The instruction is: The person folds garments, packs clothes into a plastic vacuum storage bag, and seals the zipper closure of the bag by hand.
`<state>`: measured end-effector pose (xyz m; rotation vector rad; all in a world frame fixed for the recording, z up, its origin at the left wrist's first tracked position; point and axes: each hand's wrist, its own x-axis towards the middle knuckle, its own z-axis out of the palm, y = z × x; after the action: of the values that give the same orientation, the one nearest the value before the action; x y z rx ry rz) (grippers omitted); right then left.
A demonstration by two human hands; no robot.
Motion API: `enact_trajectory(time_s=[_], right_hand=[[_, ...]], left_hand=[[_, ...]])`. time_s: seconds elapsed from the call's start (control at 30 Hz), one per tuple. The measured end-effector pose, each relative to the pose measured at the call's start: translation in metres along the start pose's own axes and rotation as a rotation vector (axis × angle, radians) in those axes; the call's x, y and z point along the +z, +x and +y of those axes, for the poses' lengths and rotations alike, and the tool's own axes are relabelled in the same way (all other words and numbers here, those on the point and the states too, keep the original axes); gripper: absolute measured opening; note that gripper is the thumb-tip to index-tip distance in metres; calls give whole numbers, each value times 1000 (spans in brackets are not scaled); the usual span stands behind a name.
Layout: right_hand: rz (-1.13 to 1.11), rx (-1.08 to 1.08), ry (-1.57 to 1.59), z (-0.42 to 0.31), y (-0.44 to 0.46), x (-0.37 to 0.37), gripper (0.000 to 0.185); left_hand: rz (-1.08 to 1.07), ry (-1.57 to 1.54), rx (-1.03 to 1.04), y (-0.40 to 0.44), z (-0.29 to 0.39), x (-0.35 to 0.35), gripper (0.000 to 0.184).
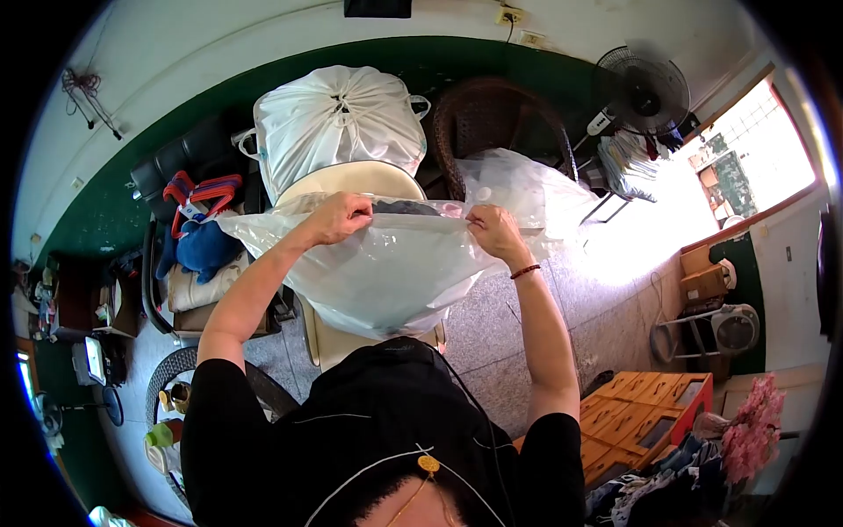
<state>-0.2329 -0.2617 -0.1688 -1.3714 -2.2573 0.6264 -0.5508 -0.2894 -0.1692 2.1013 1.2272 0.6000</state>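
Note:
A large translucent plastic bag (378,268) hangs in front of me, its upper edge stretched between my two hands. My left hand (338,219) pinches that edge on the left, fingers closed. On the right, my right hand (496,234), with a beaded bracelet at the wrist, pinches the same edge. Something dark shows at the bag's opening between the hands; I cannot make out what it is. Behind the bag stands a cream chair (351,180), partly covered by it.
A full white drawstring bag (338,127) sits behind the chair. Beside it stand a brown wicker chair (457,114) and another plastic bag (527,189). Red hangers (202,189) and a blue plush toy (206,250) lie left. A wooden drawer cabinet (628,408) stands right, a fan (645,92) back right.

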Motion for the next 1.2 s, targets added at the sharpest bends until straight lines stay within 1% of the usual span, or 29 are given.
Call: enact_trajectory(time_s=[0.13, 0.2, 0.23, 0.27, 0.33, 0.37, 0.4, 0.47, 0.5, 0.57, 0.6, 0.67, 0.7, 0.77, 0.8, 0.87, 0.9, 0.93, 0.97, 1.0, 1.03, 1.2], right_hand=[[55, -30, -11, 23, -5, -10, 19], [108, 21, -144, 41, -12, -29, 22], [97, -34, -183, 54, -15, -39, 23], [102, -26, -187, 65, -20, -45, 23], [15, 128, -213, 79, -28, -54, 19], [24, 157, -92, 86, -30, -53, 18], [29, 162, -93, 93, -31, -50, 18], [77, 168, 115, 106, -32, -44, 18], [79, 168, 114, 110, -33, -40, 18], [161, 209, 354, 116, -36, -30, 16], [160, 207, 357, 116, -39, -27, 16], [274, 272, 461, 115, -44, -22, 13], [273, 271, 462, 116, -45, -18, 13], [403, 252, 965, 123, -47, -6, 13], [401, 250, 966, 129, -48, 0, 13], [358, 348, 1147, 143, -49, 12, 13], [340, 347, 1220, 145, -50, 14, 11], [340, 344, 1219, 147, -50, 18, 11], [394, 337, 1329, 148, -50, 24, 8], [449, 329, 1440, 146, -48, 28, 6], [503, 331, 1435, 144, -46, 33, 3], [558, 322, 1550, 143, -39, 46, 3]], left_hand=[[51, 35, 24, -3, 2, 1, 17], [76, 50, 21, -8, 4, -1, 17], [108, 65, 8, -10, 3, -2, 17], [102, 64, 16, -12, -1, -4, 17], [64, 258, 68, -16, -5, -9, 18], [75, 311, 99, -18, -5, -9, 17], [71, 310, 105, -18, -5, -8, 17], [39, 295, 75, -18, -5, -8, 15], [40, 295, 77, -17, -3, -6, 15], [69, 330, 34, -17, 0, -2, 12], [69, 332, 32, -17, 3, 1, 12], [148, 388, -48, -17, 8, 7, 12], [149, 388, -49, -18, 5, 11, 12], [283, 483, 73, -20, -3, 20, 14], [284, 485, 72, -21, 0, 19, 14], [243, 446, 3, -22, 9, 18, 19], [246, 446, 3, -22, 9, 18, 19], [228, 459, -3, -23, 7, 19, 23], [210, 472, -10, -22, 5, 20, 28], [212, 473, -10, -21, 5, 21, 28], [224, 470, -3, -20, 5, 22, 30], [265, 445, 17, -14, -4, 26, 36]])
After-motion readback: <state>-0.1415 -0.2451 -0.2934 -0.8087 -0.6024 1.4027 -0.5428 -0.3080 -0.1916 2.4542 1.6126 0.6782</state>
